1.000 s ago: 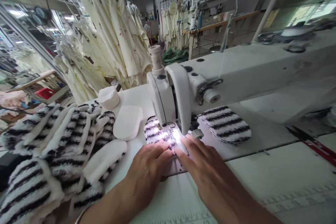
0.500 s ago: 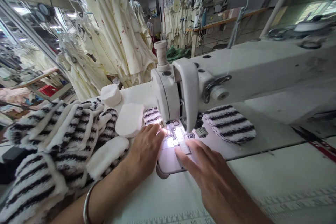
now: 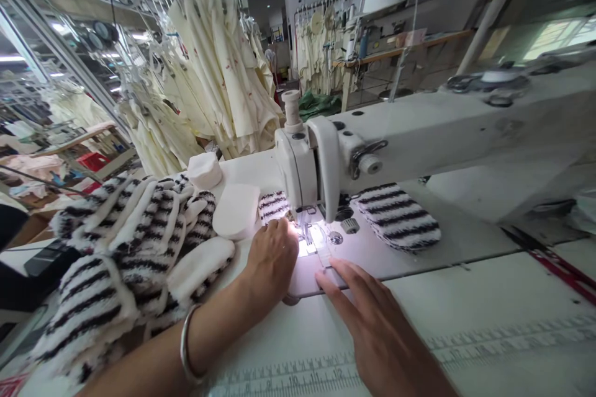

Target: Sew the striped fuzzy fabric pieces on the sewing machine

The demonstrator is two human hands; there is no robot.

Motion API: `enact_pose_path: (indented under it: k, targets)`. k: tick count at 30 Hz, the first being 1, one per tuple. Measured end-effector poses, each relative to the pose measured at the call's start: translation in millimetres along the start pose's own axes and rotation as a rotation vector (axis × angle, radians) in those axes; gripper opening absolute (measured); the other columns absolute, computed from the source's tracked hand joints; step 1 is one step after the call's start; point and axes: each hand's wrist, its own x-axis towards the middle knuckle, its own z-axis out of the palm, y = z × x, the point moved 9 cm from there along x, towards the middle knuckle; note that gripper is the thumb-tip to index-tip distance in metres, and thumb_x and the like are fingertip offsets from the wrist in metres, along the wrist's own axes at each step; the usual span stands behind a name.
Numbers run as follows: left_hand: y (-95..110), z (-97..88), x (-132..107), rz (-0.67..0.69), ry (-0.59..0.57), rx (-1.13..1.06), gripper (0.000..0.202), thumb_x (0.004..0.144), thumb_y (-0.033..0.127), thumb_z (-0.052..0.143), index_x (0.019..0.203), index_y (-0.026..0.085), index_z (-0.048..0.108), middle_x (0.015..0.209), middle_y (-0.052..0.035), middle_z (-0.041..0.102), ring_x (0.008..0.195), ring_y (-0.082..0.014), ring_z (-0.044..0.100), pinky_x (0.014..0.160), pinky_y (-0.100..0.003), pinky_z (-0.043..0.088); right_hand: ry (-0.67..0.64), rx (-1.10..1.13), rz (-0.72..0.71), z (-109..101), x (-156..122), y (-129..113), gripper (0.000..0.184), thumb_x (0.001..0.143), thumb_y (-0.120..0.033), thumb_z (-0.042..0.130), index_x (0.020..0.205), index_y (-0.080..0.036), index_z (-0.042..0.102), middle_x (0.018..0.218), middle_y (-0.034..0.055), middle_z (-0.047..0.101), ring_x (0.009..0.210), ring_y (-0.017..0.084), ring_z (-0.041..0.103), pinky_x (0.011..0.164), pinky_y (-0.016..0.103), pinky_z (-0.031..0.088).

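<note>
Your left hand [image 3: 272, 255], fingers bunched narrow, pressed on a fuzzy black-and-white striped terry piece [image 3: 272, 206] beside the presser foot [image 3: 307, 232] of the white sewing machine [image 3: 298, 173]; you could not tell whether it gripped. Your right hand [image 3: 372, 316] lay open and empty, fingers spread, near the lit needle plate [image 3: 310, 248]. Smooth white padded ovals [image 3: 236, 212] and a plush striped heap [image 3: 125, 248] lay left on the tabletop [image 3: 465, 298]; another striped oval [image 3: 395, 217] lay right, under the machine's arm.
</note>
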Motion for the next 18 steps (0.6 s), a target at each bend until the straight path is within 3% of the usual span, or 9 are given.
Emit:
enact_pose_path:
  k: [2, 5, 8, 12, 14, 16, 18]
  targets:
    - [-1, 0.9, 4, -0.012, -0.003, 0.002, 0.031, 0.056, 0.014, 0.078, 0.076, 0.016, 0.053, 0.082, -0.0095, 0.058, 0.073, -0.0261, 0.057, 0.064, -0.039, 0.052, 0.029, 0.006, 0.004, 0, 1, -1, 0.059, 0.077, 0.006, 0.030, 0.123, -0.020, 0.055, 0.125, 0.0105, 0.051, 0.119, 0.023, 0.046, 0.096, 0.042, 0.044]
    - [-10, 2.8, 10, -0.057, 0.028, -0.002, 0.013, 0.073, 0.002, 0.056, 0.075, 0.015, 0.054, 0.078, -0.0103, 0.058, 0.072, -0.0256, 0.058, 0.061, -0.037, 0.051, 0.073, 0.006, -0.001, -2, 4, -2, 0.053, 0.079, 0.004, 0.029, 0.117, -0.019, 0.059, 0.121, 0.0114, 0.054, 0.115, 0.023, 0.050, 0.094, 0.043, 0.045]
    - [-18, 0.6, 3, -0.093, 0.082, -0.031, 0.021, 0.080, -0.002, 0.041, 0.078, 0.014, 0.055, 0.080, -0.0121, 0.059, 0.075, -0.0258, 0.058, 0.061, -0.038, 0.051, 0.103, -0.013, -0.040, -9, 3, -6, 0.051, 0.081, 0.004, 0.028, 0.116, -0.017, 0.058, 0.119, 0.0118, 0.055, 0.115, 0.023, 0.050, 0.093, 0.042, 0.046]
    - [-1, -13.2, -47, -0.090, 0.154, -0.117, 0.021, 0.081, 0.003, 0.044, 0.092, 0.013, 0.058, 0.085, -0.0110, 0.062, 0.074, -0.0230, 0.060, 0.062, -0.036, 0.054, 0.095, 0.045, -0.093, -19, -6, -22, 0.024, 0.092, -0.017, 0.042, 0.114, -0.017, 0.054, 0.111, 0.0106, 0.058, 0.106, 0.023, 0.054, 0.084, 0.035, 0.050]
    - [12, -24.2, -80, -0.119, 0.216, -0.352, 0.022, 0.083, 0.006, 0.047, 0.097, 0.018, 0.059, 0.082, -0.0063, 0.061, 0.068, -0.0184, 0.061, 0.057, -0.029, 0.055, 0.096, 0.133, -0.050, -23, -6, -31, 0.016, 0.093, -0.027, 0.046, 0.104, -0.019, 0.053, 0.095, 0.0080, 0.060, 0.090, 0.021, 0.058, 0.074, 0.031, 0.051]
    - [14, -32.7, -111, -0.232, 0.302, -0.653, 0.031, 0.083, 0.006, 0.046, 0.107, 0.023, 0.056, 0.086, -0.0042, 0.060, 0.070, -0.0151, 0.062, 0.057, -0.023, 0.056, 0.133, 0.235, -0.007, -31, 0, -45, 0.011, 0.093, -0.021, 0.042, 0.099, -0.019, 0.051, 0.083, 0.0054, 0.059, 0.077, 0.018, 0.058, 0.066, 0.028, 0.050]
    - [6, -36.4, -137, -0.382, 0.397, -0.832, 0.042, 0.083, 0.005, 0.045, 0.120, 0.026, 0.048, 0.091, -0.0042, 0.060, 0.076, -0.0147, 0.063, 0.059, -0.022, 0.058, 0.184, 0.279, -0.042, -45, 12, -66, 0.019, 0.090, -0.011, 0.037, 0.098, -0.019, 0.052, 0.079, 0.0044, 0.058, 0.073, 0.017, 0.057, 0.066, 0.029, 0.047]
